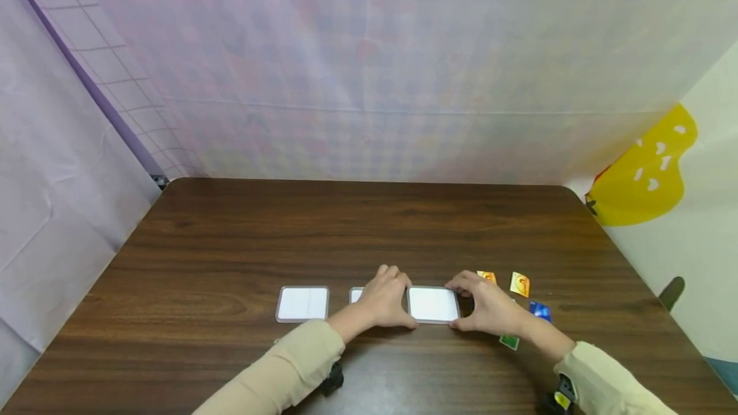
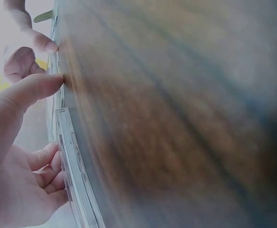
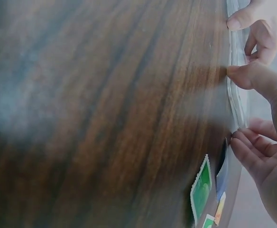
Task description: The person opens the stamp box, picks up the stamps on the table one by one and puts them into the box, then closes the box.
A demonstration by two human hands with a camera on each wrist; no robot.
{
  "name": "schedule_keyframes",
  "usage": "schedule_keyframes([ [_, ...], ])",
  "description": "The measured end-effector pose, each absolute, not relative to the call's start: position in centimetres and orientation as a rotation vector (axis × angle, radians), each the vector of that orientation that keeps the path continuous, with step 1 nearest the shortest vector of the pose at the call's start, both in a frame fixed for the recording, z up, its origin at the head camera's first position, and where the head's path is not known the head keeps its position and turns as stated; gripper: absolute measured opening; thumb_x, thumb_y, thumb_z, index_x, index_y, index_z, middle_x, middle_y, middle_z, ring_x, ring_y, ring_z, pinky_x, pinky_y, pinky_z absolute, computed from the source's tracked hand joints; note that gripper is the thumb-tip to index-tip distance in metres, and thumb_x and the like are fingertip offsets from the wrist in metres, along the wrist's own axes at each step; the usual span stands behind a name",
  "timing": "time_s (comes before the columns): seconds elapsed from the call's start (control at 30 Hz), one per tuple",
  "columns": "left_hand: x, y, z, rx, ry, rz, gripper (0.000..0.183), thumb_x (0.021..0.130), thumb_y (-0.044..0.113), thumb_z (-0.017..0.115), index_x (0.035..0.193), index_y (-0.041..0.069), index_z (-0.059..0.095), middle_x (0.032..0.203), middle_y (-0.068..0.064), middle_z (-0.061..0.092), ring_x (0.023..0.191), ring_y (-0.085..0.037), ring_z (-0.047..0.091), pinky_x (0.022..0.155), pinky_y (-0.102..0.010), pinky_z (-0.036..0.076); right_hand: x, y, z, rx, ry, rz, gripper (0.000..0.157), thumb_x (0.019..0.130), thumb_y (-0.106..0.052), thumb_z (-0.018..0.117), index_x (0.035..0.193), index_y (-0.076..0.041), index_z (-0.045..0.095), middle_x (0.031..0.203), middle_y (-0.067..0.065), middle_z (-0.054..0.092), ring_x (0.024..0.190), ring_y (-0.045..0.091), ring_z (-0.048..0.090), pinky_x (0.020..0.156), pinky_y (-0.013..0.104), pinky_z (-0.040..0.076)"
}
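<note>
A flat white rectangular case with a clear rim (image 1: 434, 305) lies on the brown wooden table (image 1: 230, 235) in the head view. My left hand (image 1: 385, 298) holds its left side, thumb at the near corner and fingers at the far one. On the right side my right hand (image 1: 490, 305) holds it the same way. The right wrist view shows the thumb and fingertips at the edge of the case (image 3: 235, 102). A second case (image 1: 355, 294) is mostly hidden under my left hand; its layered clear edge (image 2: 77, 171) shows in the left wrist view.
Farther left lies another white case (image 1: 302, 304). Around my right hand are small stamps: an orange stamp (image 1: 520, 284), a blue stamp (image 1: 541, 311), a green stamp (image 1: 510, 342) and another orange stamp (image 1: 487, 276) partly covered. A pale curtain (image 1: 369, 82) hangs behind the table.
</note>
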State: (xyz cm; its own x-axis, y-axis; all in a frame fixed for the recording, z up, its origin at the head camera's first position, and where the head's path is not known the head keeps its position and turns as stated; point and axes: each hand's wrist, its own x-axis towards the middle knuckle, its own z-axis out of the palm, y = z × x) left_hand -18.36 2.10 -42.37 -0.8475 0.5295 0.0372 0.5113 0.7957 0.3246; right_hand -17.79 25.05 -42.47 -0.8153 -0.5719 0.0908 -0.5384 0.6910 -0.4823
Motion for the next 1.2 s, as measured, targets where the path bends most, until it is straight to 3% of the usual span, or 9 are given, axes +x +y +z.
schedule_keyframes([
  [0.5, -18.0, 2.0, -42.4, 0.833, 2.937, 0.507, 0.064, 0.057, 0.045, 0.080, 0.106, 0.008, 0.060, 0.094, 0.000, 0.051, 0.086, -0.014, 0.041, 0.065, -0.017, 0.041, -18.2, 25.2, -41.9, -0.948, 2.793, -0.871, 0.055, 0.063, -0.020, 0.081, 0.109, 0.000, 0.058, 0.108, 0.005, 0.056, 0.093, 0.017, 0.059, 0.078, 0.027, 0.050],
  [0.73, -17.8, 2.1, -42.6, 0.820, 2.951, 0.552, 0.064, 0.058, 0.045, 0.080, 0.105, 0.007, 0.060, 0.092, -0.001, 0.051, 0.085, -0.015, 0.041, 0.065, -0.018, 0.039, -18.4, 25.7, -41.6, -0.971, 2.807, -0.914, 0.054, 0.062, -0.020, 0.081, 0.108, -0.001, 0.059, 0.105, 0.004, 0.057, 0.087, 0.015, 0.060, 0.073, 0.025, 0.051],
  [1.2, -17.4, 2.0, -42.4, 0.800, 2.969, 0.601, 0.058, 0.060, 0.042, 0.079, 0.103, 0.008, 0.062, 0.092, 0.001, 0.052, 0.085, -0.014, 0.043, 0.067, -0.019, 0.040, -20.9, 26.6, -40.6, -0.909, 2.878, -0.960, 0.053, 0.064, -0.021, 0.081, 0.109, 0.000, 0.060, 0.106, 0.009, 0.059, 0.090, 0.023, 0.061, 0.077, 0.035, 0.051],
])
